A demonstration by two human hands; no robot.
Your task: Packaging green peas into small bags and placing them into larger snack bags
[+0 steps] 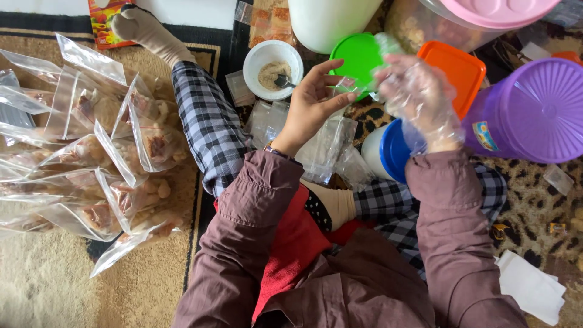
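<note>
My left hand [313, 100] is bare, fingers spread, and its fingertips pinch the edge of a small clear plastic bag [349, 85] held up between both hands. My right hand [419, 97] wears a thin clear plastic glove and grips the other side of that bag. Under my hands lie more empty clear bags [325, 146] on my lap. A white bowl [272, 68] with beige powder and a small spoon stands just left of my left hand.
Several filled clear bags of snacks [103, 152] are piled on the rug at left. Tubs surround my hands: green lid [358, 58], orange lid [458, 67], blue lid [395, 152], purple lidded container [534, 109], pink lid [498, 11]. White paper [531, 288] lies at lower right.
</note>
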